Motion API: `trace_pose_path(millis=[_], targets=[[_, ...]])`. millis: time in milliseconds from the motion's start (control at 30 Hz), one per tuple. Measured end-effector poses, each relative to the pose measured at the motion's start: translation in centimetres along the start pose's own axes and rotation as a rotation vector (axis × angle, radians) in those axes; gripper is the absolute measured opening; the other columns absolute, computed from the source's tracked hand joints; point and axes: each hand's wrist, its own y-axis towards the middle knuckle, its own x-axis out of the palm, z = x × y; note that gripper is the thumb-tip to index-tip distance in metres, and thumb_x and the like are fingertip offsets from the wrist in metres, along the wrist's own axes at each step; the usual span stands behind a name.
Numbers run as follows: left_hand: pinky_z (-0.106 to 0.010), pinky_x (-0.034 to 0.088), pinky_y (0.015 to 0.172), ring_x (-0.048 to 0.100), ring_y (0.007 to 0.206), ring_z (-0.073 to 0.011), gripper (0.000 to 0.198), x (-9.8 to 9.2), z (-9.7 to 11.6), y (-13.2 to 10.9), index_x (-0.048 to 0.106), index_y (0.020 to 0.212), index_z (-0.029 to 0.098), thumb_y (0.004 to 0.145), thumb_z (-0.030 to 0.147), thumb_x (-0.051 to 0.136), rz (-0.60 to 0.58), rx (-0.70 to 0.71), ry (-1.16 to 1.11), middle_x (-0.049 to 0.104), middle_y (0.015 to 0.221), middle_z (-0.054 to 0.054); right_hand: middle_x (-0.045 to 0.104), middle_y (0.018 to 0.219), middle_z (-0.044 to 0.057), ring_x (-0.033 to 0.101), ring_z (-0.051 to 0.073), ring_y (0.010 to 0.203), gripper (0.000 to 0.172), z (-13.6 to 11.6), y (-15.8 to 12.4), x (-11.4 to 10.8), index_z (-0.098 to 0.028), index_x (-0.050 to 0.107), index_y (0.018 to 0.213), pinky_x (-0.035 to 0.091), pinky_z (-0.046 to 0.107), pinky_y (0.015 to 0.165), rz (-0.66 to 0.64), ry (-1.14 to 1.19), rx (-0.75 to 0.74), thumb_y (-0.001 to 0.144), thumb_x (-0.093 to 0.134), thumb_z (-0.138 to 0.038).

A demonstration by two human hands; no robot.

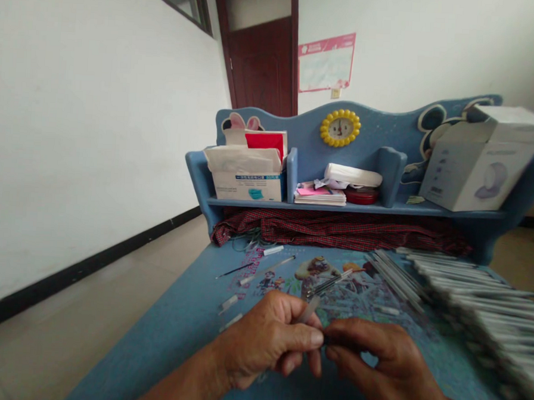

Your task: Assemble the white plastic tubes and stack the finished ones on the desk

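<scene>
My left hand [269, 337] is closed in a pinch on a thin clear pen tube [309, 308] that sticks up between its fingers. My right hand [375, 355] is also pinched, its fingertips meeting the left hand's on a small dark part [331, 342] I cannot name. Both hands hover low over the blue desk [180, 327]. Just beyond them lie a few assembled pens [329, 284] on the cartoon picture. Loose pen parts, a thin refill [234, 272] and clear caps [228, 303], lie to the left.
A large heap of pens [489, 307] fills the desk's right side. Behind it a red checked cloth [337, 227] lies under a blue shelf [365, 208] holding a mask box [247, 184], books, a yellow clock [340, 128] and a white carton [479, 157].
</scene>
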Motion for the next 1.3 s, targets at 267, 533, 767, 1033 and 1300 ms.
trace_pose_path(millis=[267,533,767,1033,1300], targets=[[-0.015,0.019,0.033,0.039,0.032,-0.0019,0.014,0.4,0.0,0.1,0.058,0.072,0.012,0.070,0.025,0.061,0.033,0.042,-0.028,0.066,0.057,-0.003,0.060,0.061,0.000,0.052,0.011,0.053,0.013,0.4,-0.4,0.4,-0.019,0.069,0.078,0.045,0.020,0.049,0.040,0.308,0.342,0.076,0.062,-0.030],[-0.015,0.020,0.033,0.038,0.033,-0.0018,0.013,0.5,-0.3,0.2,0.058,0.074,0.011,0.070,0.024,0.062,0.039,0.056,-0.025,0.066,0.058,-0.003,0.063,0.062,0.000,0.054,0.010,0.053,0.014,0.1,-0.3,0.3,-0.022,0.072,0.081,0.045,0.019,0.049,0.079,0.423,0.368,0.075,0.067,-0.033],[-0.015,0.023,0.036,0.043,0.042,-0.0030,0.021,0.2,0.1,-0.1,0.059,0.082,0.012,0.077,0.032,0.060,0.040,0.119,0.040,0.065,0.067,-0.003,0.065,0.059,0.001,0.056,0.010,0.043,0.022,0.1,0.4,-0.2,-0.017,0.069,0.081,0.045,0.021,0.042,0.132,0.774,0.503,0.068,0.074,-0.035],[-0.017,0.025,0.039,0.052,0.051,-0.0072,0.033,0.1,0.3,-0.2,0.060,0.089,0.011,0.083,0.041,0.048,-0.078,0.082,0.102,0.066,0.077,-0.007,0.067,0.063,0.002,0.057,0.010,0.045,0.020,0.6,0.5,-1.0,-0.016,0.066,0.083,0.043,0.021,0.042,0.156,0.906,0.496,0.070,0.073,-0.030],[-0.017,0.023,0.039,0.046,0.044,-0.0044,0.033,0.4,0.3,0.0,0.057,0.075,0.013,0.082,0.044,0.048,-0.125,0.060,0.247,0.065,0.071,-0.004,0.068,0.063,0.004,0.057,0.010,0.045,0.020,0.4,0.7,-1.1,-0.015,0.065,0.080,0.044,0.021,0.043,0.155,0.835,0.468,0.070,0.073,-0.031]])
